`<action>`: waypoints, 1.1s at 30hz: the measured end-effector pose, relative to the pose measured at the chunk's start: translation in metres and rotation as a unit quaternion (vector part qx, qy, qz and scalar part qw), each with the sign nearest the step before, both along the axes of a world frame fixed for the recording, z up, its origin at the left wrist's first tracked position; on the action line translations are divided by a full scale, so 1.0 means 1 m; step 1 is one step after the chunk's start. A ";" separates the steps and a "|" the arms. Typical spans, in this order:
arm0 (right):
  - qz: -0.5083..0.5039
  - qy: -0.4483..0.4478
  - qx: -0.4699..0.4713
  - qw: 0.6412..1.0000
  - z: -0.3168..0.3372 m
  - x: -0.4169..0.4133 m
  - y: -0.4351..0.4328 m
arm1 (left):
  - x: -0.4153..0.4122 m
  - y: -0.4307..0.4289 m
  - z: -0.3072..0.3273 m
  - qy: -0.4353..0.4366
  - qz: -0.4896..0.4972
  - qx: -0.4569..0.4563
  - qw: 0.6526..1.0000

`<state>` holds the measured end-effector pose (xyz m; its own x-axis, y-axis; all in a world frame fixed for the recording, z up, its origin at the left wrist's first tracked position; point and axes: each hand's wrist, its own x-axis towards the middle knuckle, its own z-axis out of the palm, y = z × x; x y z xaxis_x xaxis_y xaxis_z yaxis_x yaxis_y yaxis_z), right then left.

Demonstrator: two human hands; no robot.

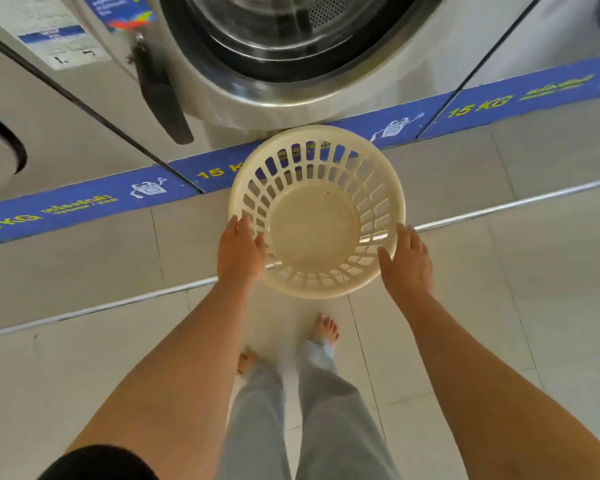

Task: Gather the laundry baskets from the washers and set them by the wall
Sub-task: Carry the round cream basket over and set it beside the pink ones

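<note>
A round cream plastic laundry basket (316,223) with slotted sides sits empty in front of the middle washer (291,64), over the raised tiled step. My left hand (239,251) grips the basket's left rim, fingers curled over the edge. My right hand (407,261) presses against the right rim, thumb on the rim and fingers spread along it. I cannot tell whether the basket rests on the step or is lifted.
A row of steel front-load washers stands ahead, with a blue "15 KG" strip (499,102) along their base. A metal edge strip (499,206) marks the step down to the tiled floor. My bare feet (324,329) stand just behind the basket.
</note>
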<state>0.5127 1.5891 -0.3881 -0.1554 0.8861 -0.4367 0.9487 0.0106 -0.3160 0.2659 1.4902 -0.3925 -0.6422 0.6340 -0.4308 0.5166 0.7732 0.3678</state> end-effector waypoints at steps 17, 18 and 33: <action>0.057 0.019 0.031 0.998 -0.127 -0.012 0.103 | -0.031 0.026 -0.121 0.036 0.073 -0.057 0.995; 0.054 0.032 0.032 0.998 -0.130 -0.011 0.104 | -0.033 0.027 -0.123 0.032 0.078 -0.061 0.995; 0.031 0.035 0.025 0.999 -0.111 -0.017 0.068 | -0.031 -0.020 -0.101 0.047 0.141 -0.011 0.989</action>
